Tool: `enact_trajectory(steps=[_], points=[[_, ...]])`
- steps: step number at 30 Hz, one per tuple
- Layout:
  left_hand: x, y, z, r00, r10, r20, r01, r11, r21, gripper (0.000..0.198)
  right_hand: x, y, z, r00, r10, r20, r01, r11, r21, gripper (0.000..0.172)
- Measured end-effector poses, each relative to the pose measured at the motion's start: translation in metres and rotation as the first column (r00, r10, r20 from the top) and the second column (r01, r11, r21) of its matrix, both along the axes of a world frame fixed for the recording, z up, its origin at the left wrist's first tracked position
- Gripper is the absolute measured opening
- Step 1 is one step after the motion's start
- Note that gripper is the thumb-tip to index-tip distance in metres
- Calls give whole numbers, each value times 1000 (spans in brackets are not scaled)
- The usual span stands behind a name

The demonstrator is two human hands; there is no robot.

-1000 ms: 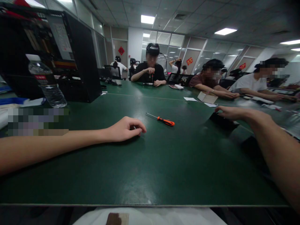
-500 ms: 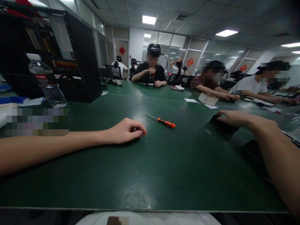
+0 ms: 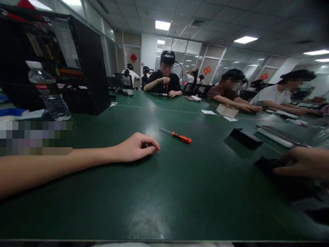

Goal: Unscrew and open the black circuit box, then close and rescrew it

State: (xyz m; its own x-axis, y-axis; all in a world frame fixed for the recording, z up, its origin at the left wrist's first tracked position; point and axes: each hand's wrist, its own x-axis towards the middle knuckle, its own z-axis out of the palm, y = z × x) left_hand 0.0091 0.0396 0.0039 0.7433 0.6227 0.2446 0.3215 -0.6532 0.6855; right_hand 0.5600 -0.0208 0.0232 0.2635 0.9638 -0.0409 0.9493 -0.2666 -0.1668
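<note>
My left hand (image 3: 138, 147) lies on the green table (image 3: 154, 192) at centre left, fingers curled and thumb close to the fingertips. Whether something small sits inside that curl I cannot make out. Just beyond it is a screwdriver (image 3: 181, 138) with an orange and black handle, its shaft pointing left. At the right edge my right hand (image 3: 303, 164), smeared by motion, closes around a dark black object (image 3: 267, 166) whose kind is unclear. A black box-like piece (image 3: 246, 138) lies on the table farther away, apart from both hands.
An open computer case (image 3: 89, 68) stands at the left, with a water bottle (image 3: 50, 92) in front. A long flat silver and white object (image 3: 277, 135) lies at right. Across the table, co-workers sit near a small open carton (image 3: 227, 110) and paper (image 3: 208, 112).
My right hand has let go of the black box-like piece and moved right and nearer, onto another black object. My left hand and the screwdriver have stayed in place.
</note>
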Motion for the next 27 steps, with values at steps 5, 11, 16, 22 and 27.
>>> enact_trajectory(steps=[5,11,16,22,27], points=[[-4,-3,0,998,-31,51,28,998,56,28,-149,-6,27,845,533,-28,-533,838,-116,47],[-9,-2,2,967,-200,160,213,975,-66,57,-227,20,40,621,768,159,-784,611,113,46],[-7,-5,8,949,-311,42,314,930,-190,53,-226,68,-15,648,720,247,-758,582,294,60],[1,-25,9,980,-196,-31,191,975,-117,60,-223,86,-45,629,770,110,-760,579,295,39],[6,-34,4,994,-111,-24,111,994,4,52,-242,63,-24,625,772,-115,-646,594,479,30]])
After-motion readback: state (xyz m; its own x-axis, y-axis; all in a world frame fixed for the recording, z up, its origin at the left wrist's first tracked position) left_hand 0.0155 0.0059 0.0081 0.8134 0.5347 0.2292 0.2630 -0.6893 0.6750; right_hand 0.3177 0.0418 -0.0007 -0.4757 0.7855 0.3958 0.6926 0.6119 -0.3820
